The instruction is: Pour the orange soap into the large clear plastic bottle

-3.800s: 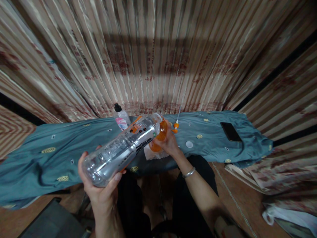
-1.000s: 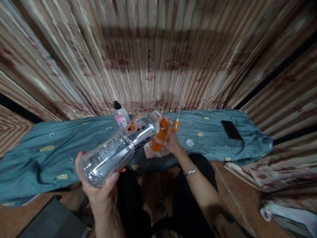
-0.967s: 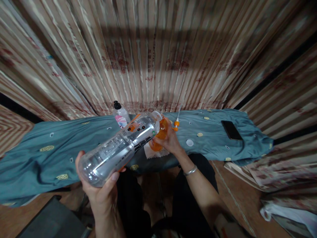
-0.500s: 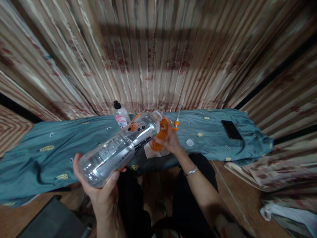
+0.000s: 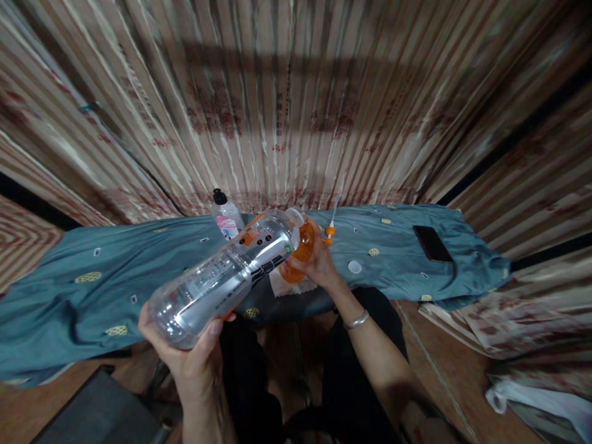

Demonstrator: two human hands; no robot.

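My left hand [image 5: 194, 354] is wrapped round the base of a large clear plastic bottle [image 5: 222, 283] with a silver and orange label. The bottle is tilted, its neck up and to the right, the mouth at the top of an orange bottle [image 5: 303, 243]. My right hand [image 5: 319, 259] grips the orange bottle, which stands on a white tissue [image 5: 282, 285]. Whether liquid passes between the two cannot be made out. An orange pump top [image 5: 329, 232] with a clear tube lies just beyond my right hand. A white round cap [image 5: 354, 267] rests to its right.
A clear bottle with a black pump and pink label [image 5: 226, 216] stands behind the large bottle. A black phone [image 5: 432, 243] lies on the right of the teal cloth [image 5: 157, 253]. Striped curtains [image 5: 287, 92] hang close behind. A dark chair [image 5: 97, 410] is at lower left.
Almost nothing differs. Both hands keep their hold and the large bottle stays tilted against the orange one, with only a slight shift of the view.
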